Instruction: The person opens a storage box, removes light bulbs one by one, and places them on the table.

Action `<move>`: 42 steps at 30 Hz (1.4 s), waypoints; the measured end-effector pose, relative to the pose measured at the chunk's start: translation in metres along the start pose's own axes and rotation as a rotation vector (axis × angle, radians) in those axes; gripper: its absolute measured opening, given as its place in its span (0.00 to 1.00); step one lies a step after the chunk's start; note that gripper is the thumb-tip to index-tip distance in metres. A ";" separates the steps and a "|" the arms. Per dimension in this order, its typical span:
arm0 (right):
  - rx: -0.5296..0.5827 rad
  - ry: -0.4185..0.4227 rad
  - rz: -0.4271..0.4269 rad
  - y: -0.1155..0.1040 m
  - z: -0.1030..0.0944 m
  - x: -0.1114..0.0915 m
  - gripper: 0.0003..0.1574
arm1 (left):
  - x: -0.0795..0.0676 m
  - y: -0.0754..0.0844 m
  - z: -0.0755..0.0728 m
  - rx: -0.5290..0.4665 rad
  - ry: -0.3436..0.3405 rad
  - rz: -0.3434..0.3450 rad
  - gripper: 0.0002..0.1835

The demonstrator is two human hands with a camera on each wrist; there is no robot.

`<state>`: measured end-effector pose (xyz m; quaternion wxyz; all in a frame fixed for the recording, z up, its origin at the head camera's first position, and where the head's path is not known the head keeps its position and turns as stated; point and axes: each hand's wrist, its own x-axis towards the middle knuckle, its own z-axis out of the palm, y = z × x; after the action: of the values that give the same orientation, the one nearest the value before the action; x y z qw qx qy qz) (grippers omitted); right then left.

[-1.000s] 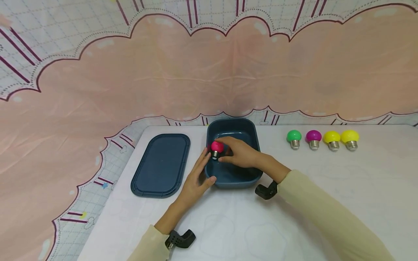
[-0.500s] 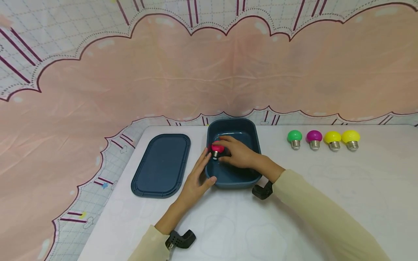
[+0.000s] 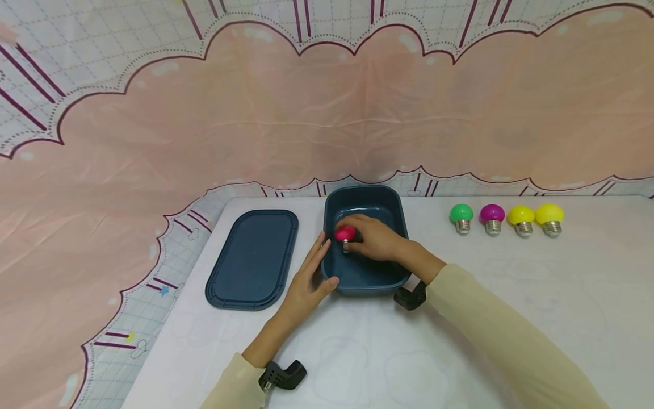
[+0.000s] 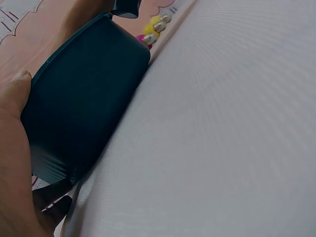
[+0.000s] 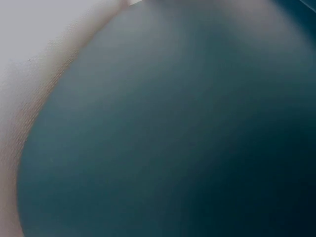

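In the head view, a dark blue rectangular container stands near the far edge of the white table. My right hand reaches inside it, thumb and fingers pinching a pink light bulb at the left of the container, metal base pointing toward me. My left hand lies against the container's near left corner, fingers extended along the left wall and thumb spread to the near side. The left wrist view shows the left thumb at the container's rim. A blurred dark blue surface fills most of the right wrist view.
Left of the container lies a matching dark blue lid. At the far right, a green bulb, a purple bulb and two yellow bulbs, one being the outermost yellow bulb, lie in a row. A patterned cloth hangs behind the table.
My right hand has shifted the pink bulb slightly right and toward me inside the container, and the bulb has turned more upright in view. My left hand stays in place.
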<state>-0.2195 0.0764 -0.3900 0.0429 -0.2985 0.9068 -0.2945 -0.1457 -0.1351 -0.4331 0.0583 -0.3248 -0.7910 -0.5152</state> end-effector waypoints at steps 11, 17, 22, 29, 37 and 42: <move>0.056 0.044 0.009 0.000 -0.001 -0.001 0.19 | 0.003 0.027 -0.004 -0.009 -0.006 -0.027 0.37; 0.081 0.031 0.056 0.002 -0.003 -0.001 0.30 | 0.004 0.027 -0.004 -0.011 0.000 -0.016 0.36; 0.103 0.002 0.089 0.001 -0.004 -0.001 0.34 | 0.004 0.028 -0.005 -0.019 -0.001 -0.015 0.36; 0.121 -0.013 0.095 0.000 -0.005 -0.002 0.34 | 0.004 0.029 -0.005 -0.021 0.000 -0.017 0.37; 0.131 -0.009 0.086 0.002 -0.004 -0.001 0.32 | 0.005 0.031 -0.005 -0.022 -0.005 -0.030 0.37; 0.125 -0.011 0.098 0.002 -0.004 -0.001 0.32 | 0.005 0.033 -0.006 -0.012 -0.009 -0.047 0.37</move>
<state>-0.2205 0.0802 -0.3881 0.0806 -0.2518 0.9000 -0.3464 -0.1324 -0.1295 -0.4030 0.0404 -0.3088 -0.7955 -0.5198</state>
